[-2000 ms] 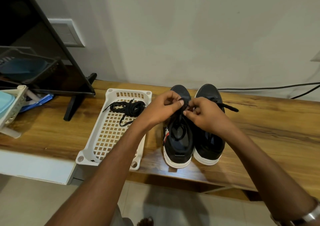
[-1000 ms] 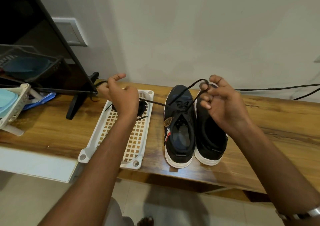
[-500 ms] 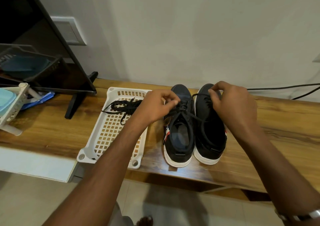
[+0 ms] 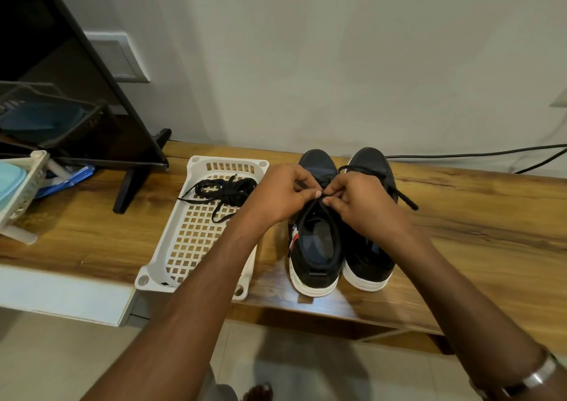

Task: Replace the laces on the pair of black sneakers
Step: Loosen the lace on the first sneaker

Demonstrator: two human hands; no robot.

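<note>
Both hands have come back together over the left sneaker [image 4: 313, 247]; half a second ago the right hand [image 4: 365, 207] was up over the right sneaker [image 4: 372, 167], and now it sits close to the left hand [image 4: 283, 195]. Each hand has its fingers curled and pinches the black lace [image 4: 306, 213] at the top of the left sneaker, fingertips almost touching. A loop of that lace hangs down around the shoe's opening. One lace end [image 4: 405, 199] lies across the right sneaker onto the tabletop [image 4: 475, 216]. The 2 sneakers stand side by side, touching. Just beside them is a white basket [image 4: 171, 247] with a bundle of black laces [image 4: 224, 190] in it. A small red and white tag shows on the left sneaker's side, too tiny to read.
</note>
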